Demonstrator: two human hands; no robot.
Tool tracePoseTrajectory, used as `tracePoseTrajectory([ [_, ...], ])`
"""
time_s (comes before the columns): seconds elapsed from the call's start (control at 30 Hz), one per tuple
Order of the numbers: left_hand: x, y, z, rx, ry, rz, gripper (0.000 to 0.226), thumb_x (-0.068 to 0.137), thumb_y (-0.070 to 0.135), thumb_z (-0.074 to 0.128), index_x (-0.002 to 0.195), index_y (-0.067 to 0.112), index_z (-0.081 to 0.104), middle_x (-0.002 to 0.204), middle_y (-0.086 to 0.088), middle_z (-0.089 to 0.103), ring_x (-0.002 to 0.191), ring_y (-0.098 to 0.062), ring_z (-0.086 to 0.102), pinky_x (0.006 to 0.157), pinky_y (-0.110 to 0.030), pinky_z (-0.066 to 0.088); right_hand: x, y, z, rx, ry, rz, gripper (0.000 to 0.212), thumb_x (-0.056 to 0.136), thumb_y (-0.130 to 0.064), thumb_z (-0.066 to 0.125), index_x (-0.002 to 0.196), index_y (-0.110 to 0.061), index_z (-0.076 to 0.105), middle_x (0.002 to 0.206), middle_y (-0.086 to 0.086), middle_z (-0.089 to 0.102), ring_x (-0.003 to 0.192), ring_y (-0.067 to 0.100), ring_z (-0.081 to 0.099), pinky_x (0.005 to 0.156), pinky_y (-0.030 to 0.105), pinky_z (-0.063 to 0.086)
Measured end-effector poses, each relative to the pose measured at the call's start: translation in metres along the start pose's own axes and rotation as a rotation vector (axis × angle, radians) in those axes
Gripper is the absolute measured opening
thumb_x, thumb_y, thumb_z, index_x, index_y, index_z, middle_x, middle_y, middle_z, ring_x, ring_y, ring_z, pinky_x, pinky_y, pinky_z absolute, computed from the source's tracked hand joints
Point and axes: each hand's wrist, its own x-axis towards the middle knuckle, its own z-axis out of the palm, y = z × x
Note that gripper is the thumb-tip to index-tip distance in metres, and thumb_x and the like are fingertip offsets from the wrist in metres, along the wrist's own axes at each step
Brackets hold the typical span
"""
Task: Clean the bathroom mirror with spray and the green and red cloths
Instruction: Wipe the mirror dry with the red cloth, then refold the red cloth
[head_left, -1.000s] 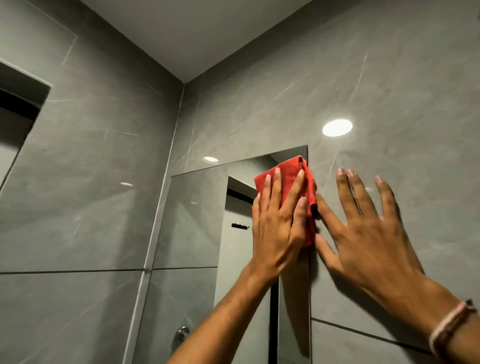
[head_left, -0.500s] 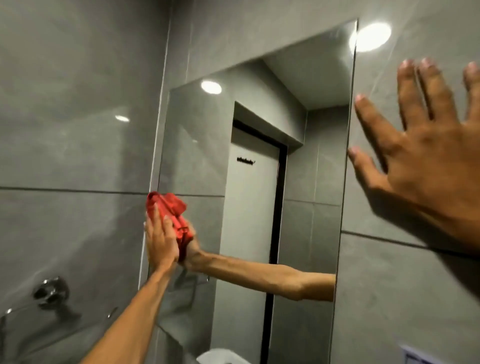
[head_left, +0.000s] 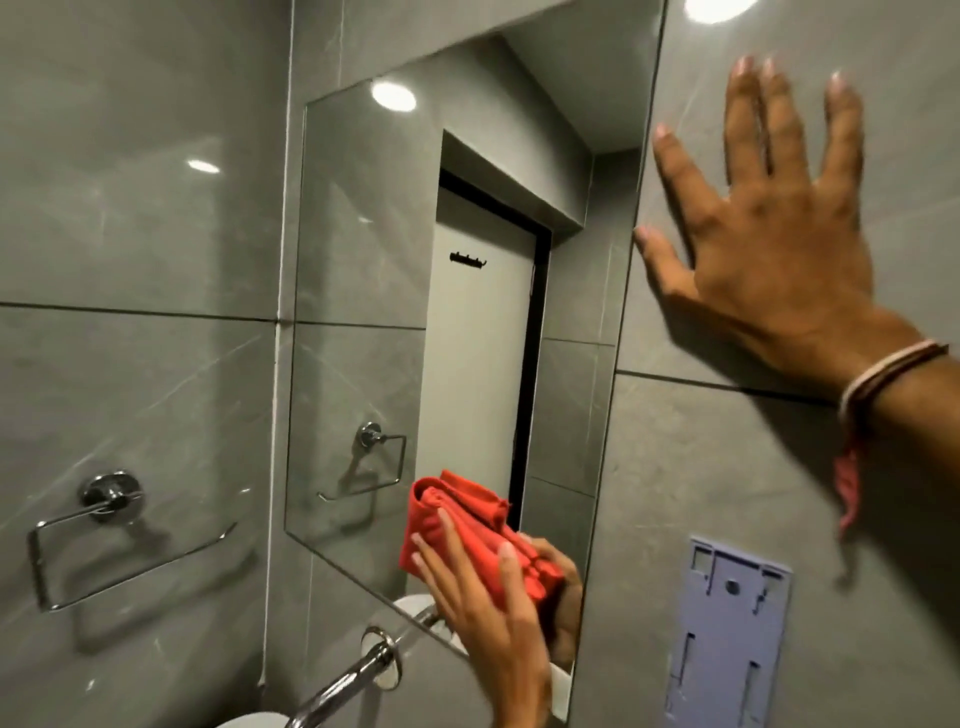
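Left hand (head_left: 483, 613): flat and spread, fingers extended, pressing the red cloth (head_left: 467, 540) against the glass; nothing gripped in a closed fist, cloth pinned under palm and fingers.
Red cloth: bunched and folded, low on the mirror (head_left: 363, 291), near its bottom right corner (doubled by its own reflection in the glass).
Mirror: frameless rectangle on the grey tiled wall (head_left: 727, 519), reflecting a pale door, a dark door frame and ceiling lights.
Right hand (head_left: 769, 234): wide open, fingers splayed, palm laid flat on the tile just beside the mirror's right edge; holding nothing.
Wrist of right hand: banded with a thread bracelet (head_left: 883, 379), a reddish tassel hanging below it.
Towel ring (head_left: 104, 525): chrome, fixed to the side wall at left, also seen reflected in the mirror.
Tap (head_left: 358, 680): chrome spout coming out of the wall below the mirror, just left of the left forearm.
Wall bracket (head_left: 727, 639): pale blue plastic plate, mounted on the tile right of the mirror's lower corner.
Green cloth and spray: out of view.
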Motion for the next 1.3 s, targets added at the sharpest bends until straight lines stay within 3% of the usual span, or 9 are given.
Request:
tracePoseTrajectory([
  [0.27,0.098,0.212,0.089,-0.185,-0.082,0.370,0.078,0.088,0.047,0.055,0.157,0.029,0.023,0.169,-0.002,0.020,0.157,-0.021,0.015,0.126,-0.056,0.016,-0.004,0.035,-0.081,0.208,-0.005,-0.091,0.075,0.099,-0.054,0.042,0.165,-0.020,0.030,0.173,0.023,0.024,0.162,0.036,0.021,0.130,0.056,0.024],
  [0.5,0.103,0.374,0.150,-0.261,-0.358,0.815,0.082,0.079,0.005,0.064,0.153,0.011,0.027,0.144,-0.020,0.054,0.118,-0.040,0.060,0.098,-0.050,0.053,0.016,0.112,-0.156,0.368,0.084,0.065,0.068,0.096,-0.048,0.050,0.156,-0.016,0.043,0.163,0.013,0.045,0.154,0.030,0.038,0.123,0.044,0.035],
  [0.7,0.046,0.430,0.150,-0.376,-0.432,1.222,0.077,0.077,-0.009,0.061,0.148,-0.009,0.031,0.151,-0.028,0.045,0.138,-0.040,0.049,0.116,-0.046,0.040,0.016,0.176,-0.184,1.144,0.069,0.674,0.075,0.081,-0.064,0.074,0.143,-0.025,0.055,0.137,0.001,0.066,0.123,0.018,0.067,0.105,0.043,0.053],
  [0.83,0.011,0.422,0.139,-0.338,-0.557,1.543,0.076,0.079,-0.008,0.060,0.148,-0.011,0.029,0.158,-0.033,0.031,0.151,-0.040,0.029,0.121,-0.052,0.033,-0.001,0.192,-0.191,1.557,-0.206,0.633,0.031,0.072,-0.055,0.084,0.095,-0.034,0.085,0.112,0.003,0.085,0.102,0.020,0.081,0.084,0.039,0.066],
  [0.93,-0.006,0.417,0.125,-0.337,-0.582,1.632,0.081,0.083,0.015,0.075,0.146,-0.011,0.031,0.158,-0.032,0.032,0.153,-0.040,0.026,0.121,-0.054,0.032,-0.031,0.187,-0.182,1.575,-0.213,0.590,0.035,0.072,-0.033,0.089,0.107,-0.031,0.081,0.112,0.002,0.084,0.102,0.026,0.081,0.075,0.039,0.067],
  [1.03,-0.011,0.403,0.108,-0.226,-0.509,1.490,0.125,0.067,0.063,0.080,0.151,-0.009,0.022,0.161,-0.028,0.028,0.153,-0.037,0.026,0.122,-0.055,0.030,-0.056,0.174,-0.177,1.605,0.004,0.708,0.024,0.086,-0.014,0.080,0.109,-0.021,0.078,0.106,0.002,0.085,0.102,0.031,0.081,0.076,0.039,0.069],
  [1.1,-0.020,0.390,0.096,-0.311,-0.662,1.110,0.137,0.057,0.072,0.080,0.157,0.003,0.016,0.164,-0.017,0.028,0.152,-0.026,0.030,0.124,-0.045,0.031,-0.071,0.170,-0.177,1.681,0.083,0.787,0.025,0.085,-0.011,0.077,0.109,-0.019,0.077,0.101,0.002,0.085,0.095,0.025,0.083,0.076,0.039,0.069],
  [1.2,-0.037,0.364,0.087,-0.668,-1.081,0.309,0.095,0.061,0.048,0.086,0.143,0.021,0.046,0.136,-0.001,0.065,0.122,-0.014,0.066,0.098,-0.037,0.056,-0.093,0.163,-0.178,1.780,0.114,0.881,0.021,0.089,-0.010,0.073,0.106,-0.022,0.077,0.102,0.000,0.085,0.093,0.021,0.082,0.080,0.040,0.068],
  [1.3,-0.059,0.328,0.087,-0.792,-1.288,-0.021,0.034,0.078,0.017,0.082,0.111,0.013,0.072,0.104,-0.002,0.079,0.094,-0.017,0.076,0.074,-0.032,0.062,-0.125,0.147,-0.180,1.757,0.090,0.959,0.030,0.079,-0.011,0.079,0.108,-0.020,0.077,0.102,-0.002,0.085,0.095,0.017,0.081,0.088,0.036,0.065],
])
